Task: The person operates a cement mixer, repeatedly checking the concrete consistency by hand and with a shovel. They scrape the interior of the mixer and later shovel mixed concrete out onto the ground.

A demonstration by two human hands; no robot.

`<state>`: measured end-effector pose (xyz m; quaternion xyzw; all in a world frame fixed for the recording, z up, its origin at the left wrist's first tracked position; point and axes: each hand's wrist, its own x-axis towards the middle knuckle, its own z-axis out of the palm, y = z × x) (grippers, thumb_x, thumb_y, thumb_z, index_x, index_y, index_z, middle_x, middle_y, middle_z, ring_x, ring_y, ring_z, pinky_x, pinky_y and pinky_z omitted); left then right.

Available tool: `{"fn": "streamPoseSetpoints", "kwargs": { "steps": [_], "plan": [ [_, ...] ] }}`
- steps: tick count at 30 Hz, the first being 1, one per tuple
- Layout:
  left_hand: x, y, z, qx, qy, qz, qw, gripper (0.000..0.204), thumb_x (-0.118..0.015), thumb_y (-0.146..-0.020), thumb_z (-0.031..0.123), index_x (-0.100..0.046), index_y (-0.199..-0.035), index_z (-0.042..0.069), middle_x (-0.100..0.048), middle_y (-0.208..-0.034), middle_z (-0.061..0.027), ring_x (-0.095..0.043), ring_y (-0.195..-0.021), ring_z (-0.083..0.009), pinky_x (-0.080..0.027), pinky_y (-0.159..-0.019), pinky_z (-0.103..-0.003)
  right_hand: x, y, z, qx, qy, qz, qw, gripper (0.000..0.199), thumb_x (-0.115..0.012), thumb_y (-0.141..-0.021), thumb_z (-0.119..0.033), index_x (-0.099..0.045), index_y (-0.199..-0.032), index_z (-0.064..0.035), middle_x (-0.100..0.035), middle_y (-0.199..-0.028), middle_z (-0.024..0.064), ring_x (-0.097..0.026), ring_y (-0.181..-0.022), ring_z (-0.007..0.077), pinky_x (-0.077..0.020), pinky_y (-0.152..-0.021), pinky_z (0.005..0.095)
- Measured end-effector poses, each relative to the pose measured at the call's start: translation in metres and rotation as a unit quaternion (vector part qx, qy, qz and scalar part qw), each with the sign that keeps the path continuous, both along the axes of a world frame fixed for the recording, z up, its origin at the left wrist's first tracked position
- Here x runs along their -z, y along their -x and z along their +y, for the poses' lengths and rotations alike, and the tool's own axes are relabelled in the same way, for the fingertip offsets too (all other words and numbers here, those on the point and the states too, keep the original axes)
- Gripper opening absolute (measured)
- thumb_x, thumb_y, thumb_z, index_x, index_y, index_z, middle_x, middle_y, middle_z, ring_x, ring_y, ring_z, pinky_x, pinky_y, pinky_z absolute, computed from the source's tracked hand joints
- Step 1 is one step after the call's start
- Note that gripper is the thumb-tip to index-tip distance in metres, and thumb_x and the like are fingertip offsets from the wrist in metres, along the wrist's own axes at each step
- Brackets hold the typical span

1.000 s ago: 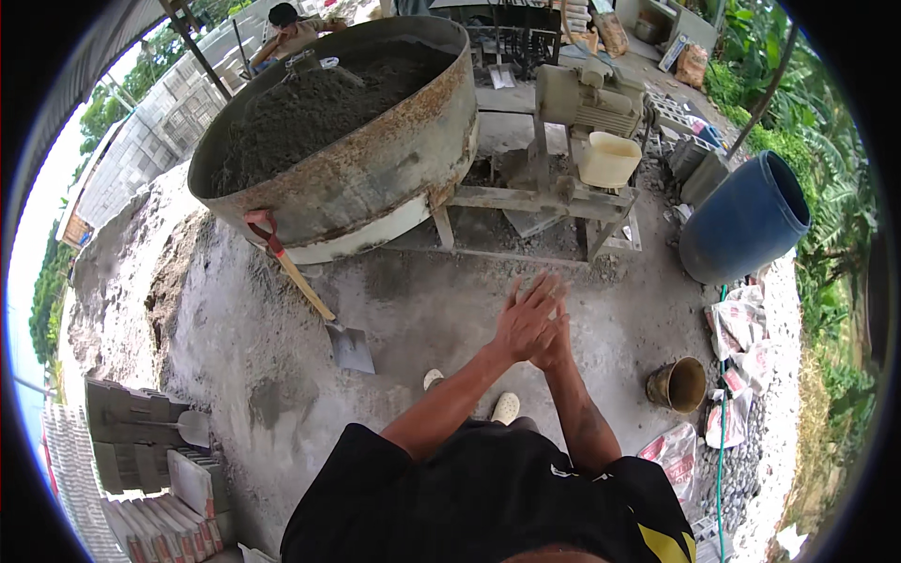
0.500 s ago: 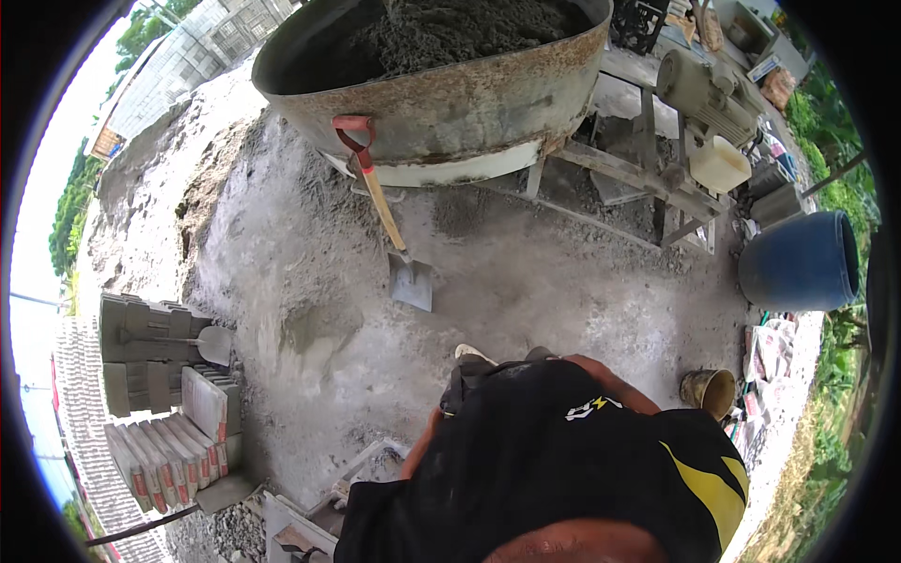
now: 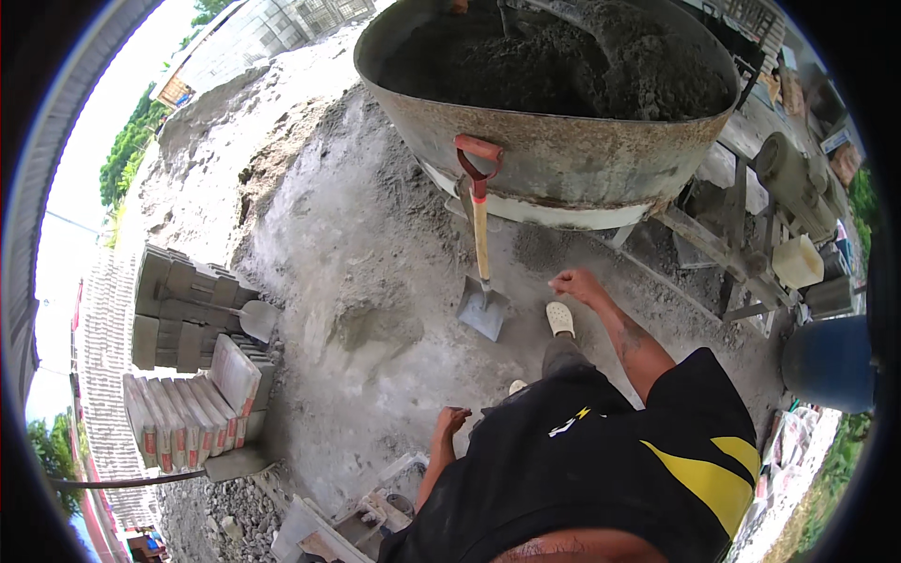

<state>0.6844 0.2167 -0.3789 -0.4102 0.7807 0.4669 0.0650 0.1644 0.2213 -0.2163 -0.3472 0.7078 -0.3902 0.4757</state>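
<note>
A shovel [image 3: 481,239] with a red D-grip, a wooden shaft and a grey metal blade leans upright against the mixing drum [image 3: 582,155]. Its blade rests on the dusty ground. My right hand [image 3: 577,284] reaches forward to the right of the shaft, apart from it, with loosely bent fingers and nothing visible in them. Lower and further left, my left hand [image 3: 453,420] hangs at my side, its fingers loose and touching nothing. Wet grey mix [image 3: 648,61] lies inside the big rusty drum.
Stacked grey concrete blocks [image 3: 174,296], a second shovel [image 3: 255,319] and upright slabs [image 3: 178,422] stand at left. A motor [image 3: 798,183] on a frame and a blue barrel [image 3: 828,364] are at right. Gravel [image 3: 221,516] lies low at left.
I have moved forward, so the drum and shovel sit further right in view. My right hand, hidden before, now extends toward the shovel; my left hand has come out beside my body.
</note>
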Motion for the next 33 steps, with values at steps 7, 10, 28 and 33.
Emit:
{"fn": "streamPoseSetpoints", "kwargs": {
  "steps": [7, 10, 28, 33],
  "plan": [
    [-0.031, 0.087, -0.059, -0.101, 0.017, -0.02, 0.995, 0.043, -0.066, -0.085, 0.04, -0.072, -0.114, 0.009, -0.072, -0.105, -0.0193, -0.069, -0.104, -0.0329, -0.053, -0.09, -0.038, 0.12, 0.011, -0.22, 0.139, 0.176, 0.147, 0.963, 0.089, -0.089, -0.065, -0.044, -0.052, -0.134, -0.0009, -0.064, -0.124, 0.0207, -0.064, -0.109, 0.0315, -0.0512, -0.091, 0.0413],
    [-0.096, 0.123, -0.085, -0.253, -0.025, -0.099, 0.962, 0.046, -0.067, -0.086, 0.039, -0.069, -0.12, 0.008, -0.071, -0.11, -0.0199, -0.068, -0.106, -0.033, -0.053, -0.092, -0.038, 0.102, 0.005, -0.277, 0.1, 0.193, 0.134, 0.967, 0.081, -0.089, -0.066, -0.043, -0.056, -0.128, -0.0036, -0.063, -0.124, 0.0167, -0.063, -0.111, 0.0284, -0.0502, -0.092, 0.0389],
    [-0.416, 0.243, -0.148, -0.261, 0.146, -0.305, 0.904, 0.07, -0.078, -0.071, 0.017, -0.054, -0.136, 0.015, -0.068, -0.113, -0.0147, -0.062, -0.113, -0.0381, -0.023, -0.116, -0.056, 0.026, -0.218, -0.228, -0.684, 0.216, -0.027, 0.696, 0.017, -0.071, -0.074, -0.02, -0.063, -0.088, -0.015, -0.069, -0.08, 0.0032, -0.066, -0.081, 0.0251, -0.0462, -0.075, 0.0411],
    [-0.412, 0.225, -0.062, -0.504, -0.034, -0.185, 0.843, 0.081, -0.082, -0.073, 0.024, -0.045, -0.145, 0.017, -0.071, -0.098, -0.0186, -0.069, -0.076, -0.0319, -0.056, -0.08, -0.045, 0.004, -0.238, -0.165, -0.867, 0.107, -0.027, 0.486, 0.04, -0.072, -0.073, -0.02, -0.065, -0.112, -0.0182, -0.071, -0.095, 0.0085, -0.065, -0.093, 0.0296, -0.0479, -0.079, 0.0428]
  ]
}}
